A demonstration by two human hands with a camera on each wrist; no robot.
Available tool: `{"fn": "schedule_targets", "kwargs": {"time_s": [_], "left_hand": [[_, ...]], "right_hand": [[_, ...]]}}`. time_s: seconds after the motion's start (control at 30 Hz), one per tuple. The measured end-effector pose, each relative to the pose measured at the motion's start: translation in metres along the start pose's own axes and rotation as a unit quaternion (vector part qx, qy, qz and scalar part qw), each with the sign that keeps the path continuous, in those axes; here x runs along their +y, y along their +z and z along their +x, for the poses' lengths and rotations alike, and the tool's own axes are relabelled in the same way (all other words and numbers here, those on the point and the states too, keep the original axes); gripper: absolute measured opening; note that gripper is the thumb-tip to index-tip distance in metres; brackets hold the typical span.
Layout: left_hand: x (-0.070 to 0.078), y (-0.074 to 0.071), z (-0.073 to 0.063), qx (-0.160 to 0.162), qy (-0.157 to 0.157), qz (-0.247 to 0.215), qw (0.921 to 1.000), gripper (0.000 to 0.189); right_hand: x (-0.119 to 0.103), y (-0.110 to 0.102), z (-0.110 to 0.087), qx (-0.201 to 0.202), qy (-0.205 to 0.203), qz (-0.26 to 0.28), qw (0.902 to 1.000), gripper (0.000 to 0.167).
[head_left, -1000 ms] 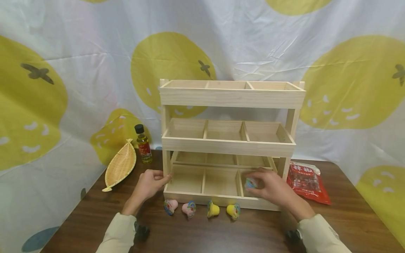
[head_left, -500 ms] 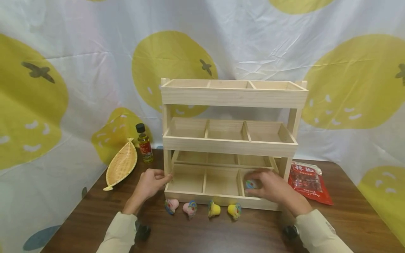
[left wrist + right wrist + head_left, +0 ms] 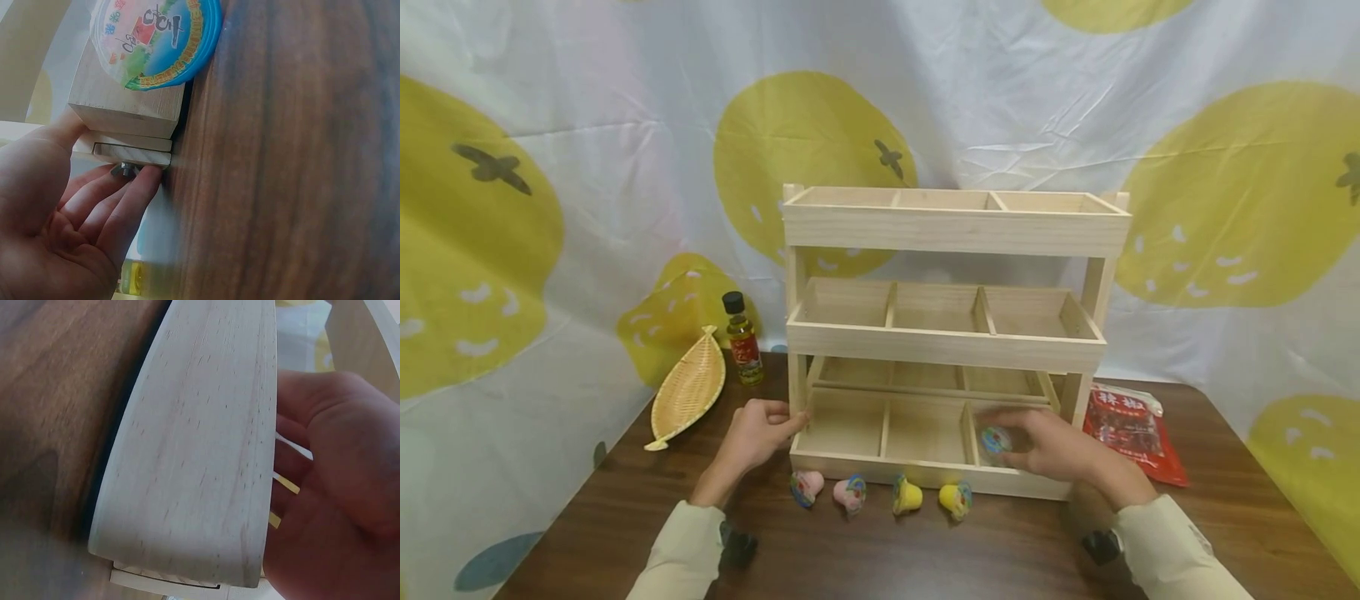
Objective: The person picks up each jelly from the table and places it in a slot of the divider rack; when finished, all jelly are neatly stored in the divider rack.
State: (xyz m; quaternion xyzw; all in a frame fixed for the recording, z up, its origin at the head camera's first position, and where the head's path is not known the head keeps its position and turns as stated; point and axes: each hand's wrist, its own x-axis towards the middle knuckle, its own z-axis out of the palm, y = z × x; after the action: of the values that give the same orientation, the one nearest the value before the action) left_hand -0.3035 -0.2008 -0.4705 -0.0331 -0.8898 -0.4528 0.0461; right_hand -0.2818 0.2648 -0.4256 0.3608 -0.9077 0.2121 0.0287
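Observation:
A wooden three-tier shelf (image 3: 932, 333) with divided trays stands on the table. My left hand (image 3: 762, 433) grips the shelf's lower left side, thumb on one face and fingers round the other in the left wrist view. In the bottom right compartment lies a jelly cup (image 3: 996, 440), its printed lid turned toward me. My right hand (image 3: 1054, 446) reaches over that compartment, thumb and fingers spread around the cup, with the thumb drawn back from it. In the right wrist view, the shelf's front board (image 3: 194, 444) hides the fingertips and the cup.
Before the shelf lie two pink jelly cups (image 3: 850, 495) and two yellow ones (image 3: 955, 501). At left are a woven boat-shaped basket (image 3: 688, 390) and an oil bottle (image 3: 744, 342). A red bag of dried chillies (image 3: 1131, 429) lies at right. Patterned cloth hangs behind.
My right hand has shifted slightly right, and its thumb has pulled away from the jelly cup, leaving more of the lid showing. The left hand stays on the shelf.

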Motion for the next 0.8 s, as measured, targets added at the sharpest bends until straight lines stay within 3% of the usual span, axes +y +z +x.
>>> {"fn": "schedule_targets", "kwargs": {"time_s": [0.43, 0.8], "left_hand": [[-0.001, 0.0, 0.0, -0.001, -0.002, 0.0, 1.0, 0.034], [-0.002, 0.0, 0.001, 0.0, 0.0, 0.005, 1.0, 0.035]], "right_hand": [[-0.004, 0.004, -0.003, 0.055, 0.024, -0.04, 0.9974, 0.04], [-0.004, 0.011, 0.001, 0.06, 0.078, -0.07, 0.9927, 0.028]]}}
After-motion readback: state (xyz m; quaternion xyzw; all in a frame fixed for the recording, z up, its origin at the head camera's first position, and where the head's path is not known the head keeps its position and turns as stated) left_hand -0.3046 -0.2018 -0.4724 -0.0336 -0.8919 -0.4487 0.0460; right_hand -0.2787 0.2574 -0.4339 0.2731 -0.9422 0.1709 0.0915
